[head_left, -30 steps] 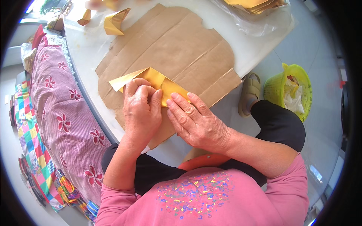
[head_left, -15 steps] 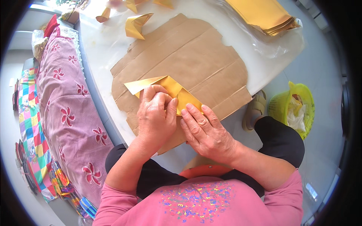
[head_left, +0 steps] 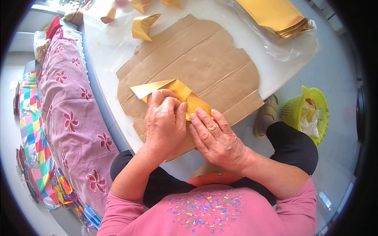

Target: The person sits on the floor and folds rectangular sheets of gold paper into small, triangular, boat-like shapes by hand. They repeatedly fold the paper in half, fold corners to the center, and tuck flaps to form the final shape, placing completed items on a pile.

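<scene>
A sheet of shiny gold paper (head_left: 182,94), folded with a pointed corner at its left, lies on a brown cardboard piece (head_left: 197,55). My left hand (head_left: 165,118) has curled fingers closed on the paper's near edge, thumb and forefinger together. Beside it, my right hand (head_left: 216,135) lies with stretched fingers flat on the right end of the paper, holding nothing in its grasp. The fingers and the near edge hide each other in part. A folded gold paper piece (head_left: 143,27) stands past the cardboard's far left edge.
More folded gold pieces (head_left: 108,15) sit at the far left of the white table (head_left: 100,59). A stack of gold sheets (head_left: 275,15) rests on clear plastic at the far right. A yellow-green basket (head_left: 289,112) stands on the floor at right; a pink flowered cloth (head_left: 71,102) covers something at left.
Almost nothing differs. The table and cardboard appear shifted very slightly to the right in view, and both hands keep their places on the gold paper.
</scene>
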Demonstrator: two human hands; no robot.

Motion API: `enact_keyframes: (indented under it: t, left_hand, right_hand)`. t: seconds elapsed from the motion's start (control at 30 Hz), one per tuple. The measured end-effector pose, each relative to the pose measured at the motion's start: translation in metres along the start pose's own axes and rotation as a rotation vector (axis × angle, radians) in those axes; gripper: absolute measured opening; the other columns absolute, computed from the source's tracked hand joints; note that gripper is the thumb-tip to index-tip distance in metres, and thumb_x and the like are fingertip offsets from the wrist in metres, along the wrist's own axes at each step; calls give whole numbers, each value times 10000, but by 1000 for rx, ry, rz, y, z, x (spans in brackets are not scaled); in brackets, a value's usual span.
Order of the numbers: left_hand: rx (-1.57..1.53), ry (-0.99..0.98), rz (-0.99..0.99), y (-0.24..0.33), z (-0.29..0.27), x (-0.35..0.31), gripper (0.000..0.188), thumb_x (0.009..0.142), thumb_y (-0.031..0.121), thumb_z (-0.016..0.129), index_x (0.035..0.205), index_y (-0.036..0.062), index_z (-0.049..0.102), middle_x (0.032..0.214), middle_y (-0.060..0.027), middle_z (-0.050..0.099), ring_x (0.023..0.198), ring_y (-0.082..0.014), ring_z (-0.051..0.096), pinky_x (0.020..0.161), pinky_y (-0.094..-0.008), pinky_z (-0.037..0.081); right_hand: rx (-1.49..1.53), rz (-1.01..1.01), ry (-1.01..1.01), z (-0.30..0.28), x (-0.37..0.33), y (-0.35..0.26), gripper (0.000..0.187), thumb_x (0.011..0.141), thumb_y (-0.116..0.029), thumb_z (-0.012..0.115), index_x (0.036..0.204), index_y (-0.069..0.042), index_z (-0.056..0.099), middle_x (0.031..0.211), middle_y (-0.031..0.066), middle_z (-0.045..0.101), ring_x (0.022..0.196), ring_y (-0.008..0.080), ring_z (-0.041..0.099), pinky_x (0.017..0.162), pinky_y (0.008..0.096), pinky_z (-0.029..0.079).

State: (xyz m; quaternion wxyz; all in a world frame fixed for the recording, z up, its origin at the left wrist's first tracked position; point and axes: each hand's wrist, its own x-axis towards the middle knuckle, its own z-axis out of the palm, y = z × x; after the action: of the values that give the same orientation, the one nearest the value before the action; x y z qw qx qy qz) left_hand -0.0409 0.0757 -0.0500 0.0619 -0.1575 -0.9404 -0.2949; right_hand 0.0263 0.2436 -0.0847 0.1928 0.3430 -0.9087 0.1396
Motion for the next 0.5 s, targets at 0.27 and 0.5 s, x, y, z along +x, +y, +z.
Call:
enact_keyframes:
  t: [0.27,0.5]
  left_hand:
    - [-15,8,-3,2,0,1,90,805,11,683,767,0,602,961,-130,582,949,-330,559,792,-409,486]
    - [-12,38,70,0,3,-2,212,747,0,694,943,83,700,994,-101,557,944,-287,569,733,-376,527]
  right_hand:
    - [57,0,2,-2,1,1,364,860,-100,589,1192,48,600,1289,203,576,1261,350,535,1056,530,409]
    - [23,-3,-17,-3,1,1,394,858,-121,556,1211,46,600,1306,209,567,1291,342,509,1092,523,378]
